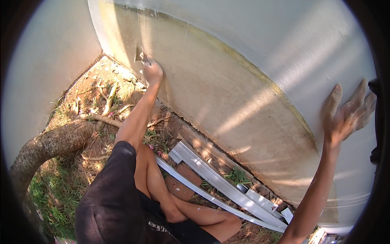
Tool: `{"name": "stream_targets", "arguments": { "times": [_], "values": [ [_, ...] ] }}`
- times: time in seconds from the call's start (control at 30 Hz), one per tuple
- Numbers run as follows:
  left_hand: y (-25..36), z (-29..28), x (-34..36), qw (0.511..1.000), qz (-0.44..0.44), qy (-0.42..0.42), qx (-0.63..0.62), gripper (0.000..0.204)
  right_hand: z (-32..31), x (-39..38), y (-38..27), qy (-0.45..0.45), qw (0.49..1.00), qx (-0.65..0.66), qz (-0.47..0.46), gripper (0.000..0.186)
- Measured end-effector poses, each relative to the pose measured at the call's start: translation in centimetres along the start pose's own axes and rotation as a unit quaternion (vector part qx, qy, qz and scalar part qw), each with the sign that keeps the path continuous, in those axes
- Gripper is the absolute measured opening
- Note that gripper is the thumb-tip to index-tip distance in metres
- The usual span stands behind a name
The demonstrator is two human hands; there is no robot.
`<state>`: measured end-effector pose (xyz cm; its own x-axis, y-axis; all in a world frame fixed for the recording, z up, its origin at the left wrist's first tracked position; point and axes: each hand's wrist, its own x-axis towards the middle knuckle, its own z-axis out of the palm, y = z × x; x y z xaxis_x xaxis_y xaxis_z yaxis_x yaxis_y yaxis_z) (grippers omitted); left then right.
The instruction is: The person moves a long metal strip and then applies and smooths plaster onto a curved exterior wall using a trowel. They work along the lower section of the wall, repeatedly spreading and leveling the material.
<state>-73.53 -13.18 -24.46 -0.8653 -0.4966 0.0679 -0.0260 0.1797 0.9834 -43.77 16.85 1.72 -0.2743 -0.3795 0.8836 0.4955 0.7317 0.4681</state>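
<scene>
My left hand (152,72) is reached far out to the upper left, its fingers closed around a small scraper (138,53) with a flat blade. The blade lies at the bare, tan lower band of the wall (195,77); whether its edge presses on the surface is hard to see. Over at the far right my right hand (343,114) rests with spread fingers against the pale upper part of the wall (284,44), holding nothing. Whitish dust shows on its fingers. A yellowish, curved line (252,65) divides the pale part from the tan band.
Long metal channels (219,181) and a thin metal strip (199,191) lie along the wall's foot, near my bent legs (195,209) and a reddish brick (183,183). A thick tree root or trunk (61,142) curves at left. Another pale wall (53,53) meets this one in a corner.
</scene>
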Motion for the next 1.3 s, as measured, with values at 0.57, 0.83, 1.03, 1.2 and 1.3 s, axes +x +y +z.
{"name": "stream_targets", "arguments": {
  "times": [0.57, 0.83, 1.03, 1.2, 1.3],
  "values": [
    [4.0, 0.4, -0.9, 0.986, -0.054, 0.006, -0.155, 0.055, 0.3, 0.0, 0.2, 0.006, 1.000, 0.011, -0.014, 0.062],
    [0.3, 2.3, -11.8, 0.794, 0.603, -0.062, 0.055, 0.048, -0.1, 0.2, 0.4, -0.009, 1.000, 0.012, -0.015, 0.062],
    [2.1, -0.3, 0.6, 0.991, -0.027, -0.116, -0.056, 0.048, 0.3, -0.2, 0.4, -0.007, 1.000, 0.010, -0.009, 0.064],
    [5.7, 2.9, -15.7, 0.922, 0.345, -0.064, -0.160, 0.051, 0.1, 0.0, 0.3, -0.003, 1.000, 0.011, -0.006, 0.065],
    [4.6, 3.3, -19.2, 0.809, 0.572, -0.115, -0.080, 0.055, -0.1, 0.2, 0.4, -0.007, 1.000, 0.015, -0.017, 0.065]
  ]
}}
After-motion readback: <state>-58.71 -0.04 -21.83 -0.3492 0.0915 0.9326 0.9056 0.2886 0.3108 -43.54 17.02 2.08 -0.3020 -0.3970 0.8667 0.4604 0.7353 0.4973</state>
